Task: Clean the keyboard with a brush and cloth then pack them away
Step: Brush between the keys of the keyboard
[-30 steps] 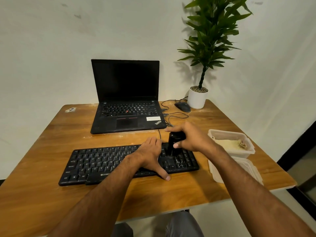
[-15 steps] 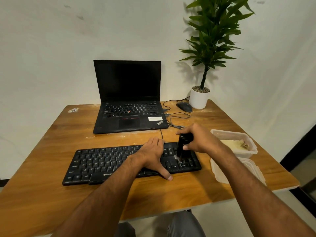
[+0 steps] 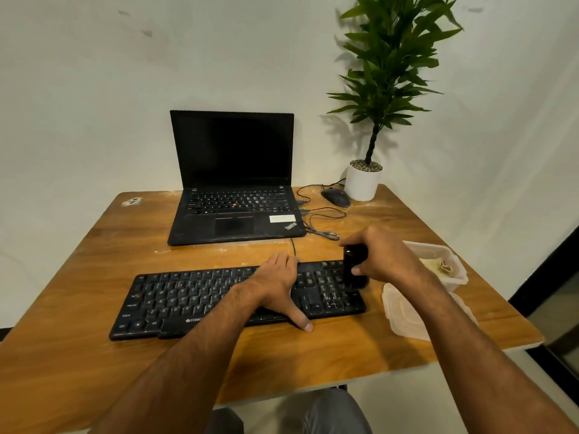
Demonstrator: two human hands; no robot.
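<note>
Keyboard [image 3: 219, 296]: laid flat near the front of the wooden bench [image 3: 94, 277], long side toward the person, so every key row is within reach of both arms.

Left hand [image 3: 275, 286]: spread flat over the middle keys, fingers straight and resting, thumb reaching past the front edge onto the wood. Nothing is gripped; the board is judged to be pinned so it is not dragged by the strokes.

Right hand [image 3: 385, 261]: fingers and thumb are curled round the black brush [image 3: 355, 266], which is held upright over the number pad at the right end, lower end down at the keys. Bristle contact cannot be told; that end is blurred.

Step in hand: brushing, judged to be on the right end of the board. The wiping and packing are not yet done.

Cloth [image 3: 437, 266]: pale, crumpled, lying inside the clear container [image 3: 460, 277] just right of the keyboard, kept close for the next step.

Lid [image 3: 407, 314]: set down in front of the container, off it, so the tools can be returned.

Laptop [image 3: 235, 183]: open, screen dark, behind the keyboard.

Mouse [image 3: 336, 197] and potted plant [image 3: 365, 180]: at the far right corner, well apart from the work.
</note>
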